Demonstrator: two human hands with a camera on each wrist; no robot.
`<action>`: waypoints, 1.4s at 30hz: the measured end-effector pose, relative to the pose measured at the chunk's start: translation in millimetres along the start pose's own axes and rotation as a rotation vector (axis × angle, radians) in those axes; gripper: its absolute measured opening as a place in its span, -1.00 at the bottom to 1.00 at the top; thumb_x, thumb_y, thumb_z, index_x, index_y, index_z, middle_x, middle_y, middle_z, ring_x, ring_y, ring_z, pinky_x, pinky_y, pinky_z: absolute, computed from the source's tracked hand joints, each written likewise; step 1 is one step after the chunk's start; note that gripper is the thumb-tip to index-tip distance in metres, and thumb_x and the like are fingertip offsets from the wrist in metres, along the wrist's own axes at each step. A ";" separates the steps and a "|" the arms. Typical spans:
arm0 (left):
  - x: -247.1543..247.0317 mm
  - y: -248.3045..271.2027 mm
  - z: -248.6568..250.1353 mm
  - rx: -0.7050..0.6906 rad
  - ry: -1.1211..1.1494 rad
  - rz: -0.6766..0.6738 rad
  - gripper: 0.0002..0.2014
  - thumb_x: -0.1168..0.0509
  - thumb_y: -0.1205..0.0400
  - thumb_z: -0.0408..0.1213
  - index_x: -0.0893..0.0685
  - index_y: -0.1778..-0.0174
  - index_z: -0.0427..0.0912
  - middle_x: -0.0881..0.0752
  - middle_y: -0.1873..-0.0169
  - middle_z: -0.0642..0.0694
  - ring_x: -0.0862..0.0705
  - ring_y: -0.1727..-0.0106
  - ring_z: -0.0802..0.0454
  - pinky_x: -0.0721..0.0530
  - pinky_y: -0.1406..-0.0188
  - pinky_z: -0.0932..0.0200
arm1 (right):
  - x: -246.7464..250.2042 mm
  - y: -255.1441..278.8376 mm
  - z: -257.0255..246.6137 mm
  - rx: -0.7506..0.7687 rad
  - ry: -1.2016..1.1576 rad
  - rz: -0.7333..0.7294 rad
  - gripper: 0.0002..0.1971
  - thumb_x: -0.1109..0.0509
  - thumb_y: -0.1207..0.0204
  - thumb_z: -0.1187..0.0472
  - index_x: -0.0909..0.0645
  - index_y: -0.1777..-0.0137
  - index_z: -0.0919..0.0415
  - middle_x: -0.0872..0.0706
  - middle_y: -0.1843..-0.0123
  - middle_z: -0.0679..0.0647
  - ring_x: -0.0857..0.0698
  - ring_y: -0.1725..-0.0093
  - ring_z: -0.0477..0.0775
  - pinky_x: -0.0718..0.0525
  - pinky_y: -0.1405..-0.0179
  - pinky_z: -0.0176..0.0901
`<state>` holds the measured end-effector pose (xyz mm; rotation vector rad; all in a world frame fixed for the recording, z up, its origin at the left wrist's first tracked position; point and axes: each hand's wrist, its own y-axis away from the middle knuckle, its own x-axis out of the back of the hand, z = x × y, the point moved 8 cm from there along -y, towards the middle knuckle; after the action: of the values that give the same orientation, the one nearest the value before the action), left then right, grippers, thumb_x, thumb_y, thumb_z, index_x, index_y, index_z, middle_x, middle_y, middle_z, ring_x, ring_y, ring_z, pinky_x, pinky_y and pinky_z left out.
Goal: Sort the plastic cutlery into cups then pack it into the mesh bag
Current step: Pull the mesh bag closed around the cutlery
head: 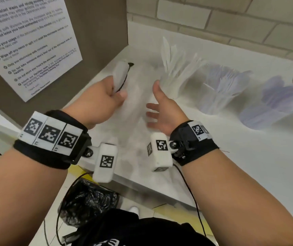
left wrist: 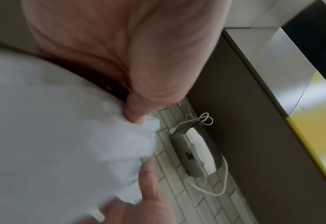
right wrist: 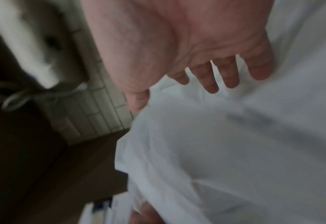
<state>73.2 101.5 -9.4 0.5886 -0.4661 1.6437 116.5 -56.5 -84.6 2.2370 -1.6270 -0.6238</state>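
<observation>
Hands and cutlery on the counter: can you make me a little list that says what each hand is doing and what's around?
left hand: grips the top of the white mesh bag
right hand: fingers spread, holds nothing, near the bag
white cutlery bunch: stands just beyond the right hand
two purple cutlery bunches: farther right on the counter
cups: too blurred to tell
printed notice: on the brown panel, left

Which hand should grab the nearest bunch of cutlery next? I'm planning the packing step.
The right hand. It is open, holds nothing, and sits beside the white cutlery standing in its cup. The left hand already grips the mesh bag and is farther from the cups.
</observation>
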 end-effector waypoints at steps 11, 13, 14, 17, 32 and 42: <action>23.5 -2.6 -30.3 0.223 0.451 0.385 -0.87 -0.22 -0.68 -0.19 -0.68 0.01 -0.03 -0.76 0.31 0.16 -0.63 0.02 0.00 -0.60 0.07 0.20 | 86.8 50.0 -43.5 0.318 -0.239 0.227 -0.80 -0.26 -0.67 0.19 -0.71 0.07 0.15 -0.80 0.02 0.11 -0.78 -0.04 0.13 -0.69 -0.22 0.18; 32.7 3.1 -28.4 0.202 0.137 0.478 -0.56 -0.32 -0.58 -0.09 -0.48 -0.39 -0.01 -0.61 -0.18 0.02 -0.55 -0.13 0.01 -0.55 -0.07 0.17 | 95.5 56.8 -43.4 0.351 -0.236 0.268 -0.81 -0.25 -0.68 0.15 -0.68 0.09 0.11 -0.80 0.02 0.09 -0.77 -0.06 0.12 -0.67 -0.26 0.18; 31.9 7.3 -16.3 0.095 0.062 0.491 -0.36 -0.38 -0.53 -0.09 -0.31 -0.52 0.09 -0.43 -0.34 -0.08 -0.49 -0.21 0.04 -0.53 -0.21 0.12 | 98.8 58.1 -42.8 0.371 -0.228 0.295 -0.84 -0.25 -0.67 0.14 -0.65 0.06 0.10 -0.78 0.01 0.10 -0.75 -0.07 0.14 -0.64 -0.29 0.21; -8.1 16.3 31.5 -0.200 0.058 0.173 0.07 -0.58 -0.31 0.09 0.04 -0.56 0.48 -0.12 -0.53 -0.07 -0.54 -0.25 0.25 -0.66 -0.21 -0.03 | 91.7 55.6 -36.2 0.338 -0.288 0.218 -0.69 -0.23 -0.67 0.02 -0.60 -0.22 0.22 -0.75 -0.17 0.23 -0.72 -0.14 0.15 -0.59 -0.34 0.28; -44.2 11.5 49.3 -0.067 -0.411 0.229 -0.75 -0.41 -0.47 -0.13 -0.50 0.29 -0.18 -0.44 0.42 -0.05 -0.48 0.13 -0.10 -0.37 0.38 0.14 | 94.8 82.5 -55.5 0.499 0.251 0.268 -0.37 -0.43 -0.39 0.31 -0.39 -0.34 -0.31 -0.50 -0.37 -0.07 -0.63 -0.24 0.11 -0.77 0.16 -0.03; -93.1 36.0 72.6 -0.215 0.764 -0.326 -0.51 -0.48 -0.20 -0.42 -0.59 -0.06 -0.12 -0.77 0.12 -0.13 -0.79 0.12 -0.06 -0.76 0.19 0.09 | 56.1 82.3 -37.1 0.429 0.608 -0.022 -0.13 -0.74 -0.12 0.15 -0.45 -0.46 0.06 -0.68 -0.22 -0.01 -0.72 -0.14 -0.01 -0.79 -0.03 -0.06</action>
<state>55.5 -20.7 -8.6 -0.1399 0.0238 1.3529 82.9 -135.7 -22.2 2.3889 -1.4983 0.4223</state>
